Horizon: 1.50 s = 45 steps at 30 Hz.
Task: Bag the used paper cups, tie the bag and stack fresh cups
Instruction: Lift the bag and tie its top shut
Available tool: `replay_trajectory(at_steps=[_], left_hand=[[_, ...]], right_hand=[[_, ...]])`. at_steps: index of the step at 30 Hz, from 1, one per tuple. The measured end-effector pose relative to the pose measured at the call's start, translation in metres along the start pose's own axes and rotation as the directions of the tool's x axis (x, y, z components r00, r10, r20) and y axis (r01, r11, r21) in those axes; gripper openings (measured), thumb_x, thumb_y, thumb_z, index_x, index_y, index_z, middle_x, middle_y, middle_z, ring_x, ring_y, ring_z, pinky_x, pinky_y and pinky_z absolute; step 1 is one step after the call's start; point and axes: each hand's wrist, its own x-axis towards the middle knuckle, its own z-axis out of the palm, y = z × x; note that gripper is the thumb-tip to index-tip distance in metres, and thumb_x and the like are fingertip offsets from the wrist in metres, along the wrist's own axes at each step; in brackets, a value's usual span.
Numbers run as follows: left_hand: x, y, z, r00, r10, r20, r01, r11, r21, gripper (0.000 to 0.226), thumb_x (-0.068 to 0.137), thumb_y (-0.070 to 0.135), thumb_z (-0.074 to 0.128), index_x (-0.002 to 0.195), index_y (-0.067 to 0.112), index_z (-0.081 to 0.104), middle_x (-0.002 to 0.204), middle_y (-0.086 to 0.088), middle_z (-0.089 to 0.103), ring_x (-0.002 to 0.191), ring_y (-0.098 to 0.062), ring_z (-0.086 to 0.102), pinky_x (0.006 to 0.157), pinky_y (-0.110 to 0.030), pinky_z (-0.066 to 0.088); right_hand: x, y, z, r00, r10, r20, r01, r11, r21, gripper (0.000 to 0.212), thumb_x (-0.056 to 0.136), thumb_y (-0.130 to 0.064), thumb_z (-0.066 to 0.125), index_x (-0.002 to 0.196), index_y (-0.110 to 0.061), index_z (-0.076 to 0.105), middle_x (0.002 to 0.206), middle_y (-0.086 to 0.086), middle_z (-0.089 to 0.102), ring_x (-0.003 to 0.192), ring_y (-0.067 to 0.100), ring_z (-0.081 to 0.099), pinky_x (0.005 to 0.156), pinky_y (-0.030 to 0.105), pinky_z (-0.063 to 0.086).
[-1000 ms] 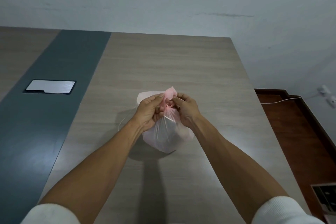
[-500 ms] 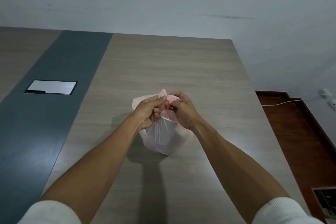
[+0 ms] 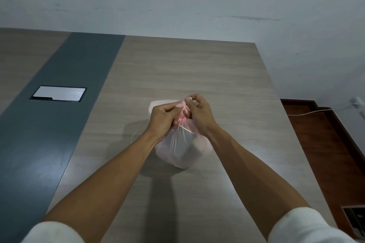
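At frame centre on the wood-grain table (image 3: 197,69), thin pinkish translucent plastic bag (image 3: 182,149) sits; my left hand (image 3: 165,117) and right hand (image 3: 200,112) both pinch its gathered neck, I judge to knot it.

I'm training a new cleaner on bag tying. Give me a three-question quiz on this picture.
1. True or false: both hands pinch the gathered neck of the bag.
2. Where does the bag rest? A) on the floor B) on the table C) in the air
3. Fill in: the silver plate lies in the table's dark ____.

Key: 1 true, the left hand and right hand both pinch it. 2 B. 3 strip.
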Motion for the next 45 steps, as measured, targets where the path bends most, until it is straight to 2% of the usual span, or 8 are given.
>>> replay_trajectory(at_steps=[5, 10, 18, 23, 27, 34, 39, 45], left_hand=[[-0.009, 0.004, -0.004, 0.990, 0.140, 0.033, -0.143, 0.932, 0.333, 0.020, 0.096, 0.020, 0.072, 0.114, 0.016, 0.080, 0.057, -0.002, 0.062, 0.050, -0.014, 0.047, 0.056, -0.027, 0.045], [-0.004, 0.023, -0.010, 0.916, 0.196, 0.350, -0.401, 0.381, 0.833, 0.026, 0.102, 0.022, 0.057, 0.098, 0.027, 0.082, 0.074, 0.003, 0.067, 0.073, -0.011, 0.059, 0.071, -0.029, 0.047], [0.003, 0.018, -0.012, 0.940, -0.274, 0.205, 0.194, 0.919, 0.343, 0.038, 0.096, 0.012, 0.055, 0.061, 0.021, 0.069, 0.065, 0.008, 0.062, 0.064, -0.005, 0.056, 0.061, -0.014, 0.047], [0.007, 0.017, -0.013, 0.944, -0.330, 0.022, 0.330, 0.944, 0.019, 0.019, 0.095, 0.006, 0.053, 0.078, 0.008, 0.061, 0.073, -0.007, 0.056, 0.068, -0.017, 0.054, 0.069, -0.028, 0.046], [0.007, 0.021, -0.017, 0.964, -0.265, 0.017, 0.263, 0.962, 0.075, 0.013, 0.095, 0.004, 0.062, 0.086, -0.005, 0.066, 0.087, -0.019, 0.061, 0.076, -0.023, 0.060, 0.072, -0.027, 0.049], [0.014, 0.021, -0.026, 0.915, -0.277, -0.294, 0.294, 0.956, 0.016, 0.014, 0.088, 0.009, 0.076, 0.077, 0.003, 0.073, 0.059, -0.003, 0.063, 0.045, -0.012, 0.055, 0.043, -0.017, 0.043], [0.022, 0.010, -0.044, 0.848, -0.188, -0.496, 0.317, 0.929, 0.191, 0.012, 0.082, 0.014, 0.083, 0.087, 0.004, 0.078, 0.091, -0.010, 0.076, 0.083, -0.025, 0.070, 0.081, -0.034, 0.059], [0.002, -0.002, -0.045, 0.876, -0.087, -0.474, 0.216, 0.950, 0.226, 0.019, 0.088, 0.028, 0.080, 0.095, 0.011, 0.074, 0.105, -0.004, 0.074, 0.094, -0.018, 0.069, 0.092, -0.036, 0.059]], right_hand=[[0.009, 0.006, 0.005, 0.993, 0.083, -0.088, -0.086, 0.996, -0.036, 0.018, 0.094, -0.010, 0.068, 0.093, 0.007, 0.067, 0.066, 0.013, 0.064, 0.052, 0.017, 0.061, 0.051, 0.028, 0.052], [0.014, 0.011, 0.007, 0.990, 0.082, -0.112, -0.095, 0.988, -0.124, 0.018, 0.097, -0.018, 0.062, 0.095, -0.002, 0.068, 0.071, 0.008, 0.065, 0.060, 0.016, 0.061, 0.059, 0.032, 0.054], [0.006, 0.006, 0.003, 1.000, 0.021, 0.004, -0.019, 0.963, -0.269, 0.032, 0.106, -0.038, 0.039, 0.107, -0.009, 0.052, 0.081, 0.008, 0.059, 0.063, 0.015, 0.059, 0.064, 0.033, 0.051], [-0.002, -0.001, -0.002, 0.984, -0.101, 0.150, 0.138, 0.955, -0.261, 0.054, 0.103, -0.047, 0.046, 0.067, -0.008, 0.056, 0.063, 0.004, 0.051, 0.058, 0.016, 0.049, 0.059, 0.032, 0.043], [-0.003, 0.000, -0.012, 0.976, -0.060, 0.209, 0.153, 0.871, -0.468, 0.041, 0.092, -0.051, 0.066, 0.095, -0.012, 0.078, 0.128, 0.002, 0.056, 0.112, 0.013, 0.059, 0.091, 0.027, 0.052], [-0.002, -0.001, -0.027, 0.966, -0.035, 0.256, 0.198, 0.740, -0.642, 0.041, 0.106, -0.036, 0.047, 0.080, -0.013, 0.069, 0.125, 0.001, 0.045, 0.107, 0.005, 0.050, 0.091, 0.026, 0.043], [-0.002, 0.010, -0.046, 0.978, 0.023, 0.207, 0.149, 0.617, -0.773, 0.042, 0.103, -0.041, 0.050, 0.089, -0.008, 0.074, 0.137, 0.002, 0.040, 0.127, 0.019, 0.044, 0.112, 0.050, 0.034], [-0.013, 0.021, -0.047, 0.995, -0.035, 0.091, 0.087, 0.744, -0.662, 0.028, 0.096, -0.046, 0.059, 0.102, -0.020, 0.068, 0.130, -0.001, 0.050, 0.120, 0.019, 0.053, 0.108, 0.049, 0.042]])
